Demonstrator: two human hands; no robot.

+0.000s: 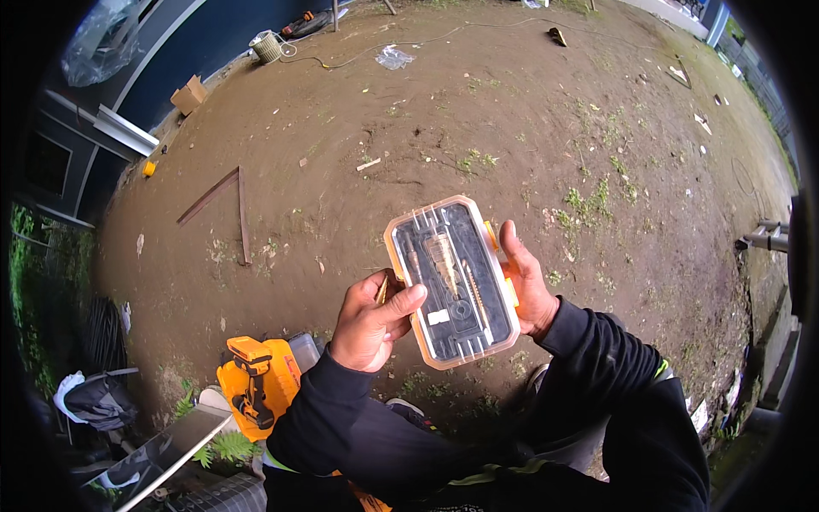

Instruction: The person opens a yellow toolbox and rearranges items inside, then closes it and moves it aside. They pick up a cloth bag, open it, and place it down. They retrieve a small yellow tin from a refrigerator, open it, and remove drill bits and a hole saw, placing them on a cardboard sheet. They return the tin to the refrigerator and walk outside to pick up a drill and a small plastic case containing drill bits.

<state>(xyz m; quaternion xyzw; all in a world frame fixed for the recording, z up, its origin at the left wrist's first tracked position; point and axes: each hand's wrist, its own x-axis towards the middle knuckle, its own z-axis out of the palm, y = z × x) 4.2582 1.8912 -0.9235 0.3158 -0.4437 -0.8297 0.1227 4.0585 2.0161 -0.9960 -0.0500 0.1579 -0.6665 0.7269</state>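
A drill bit case (452,337) with a clear lid and orange edges is held up in front of me, lid closed. Through the lid show a gold step drill bit (444,263) and slimmer bits in dark foam. My left hand (365,328) grips the case's left edge, thumb on the lid. A small gold, pointed piece (382,290) shows between its fingers; I cannot tell exactly what it is. My right hand (531,294) supports the right edge beside the orange latches, its thumb raised and its other fingers partly hidden underneath.
An orange case (286,375) with an orange-and-black power tool (250,380) lies at lower left. On the dirt ground lie a bent rusty metal strip (241,213), a clear plastic bag (394,58) and a cable. A cardboard box (188,96) stands by the left wall, a ladder (768,237) at far right.
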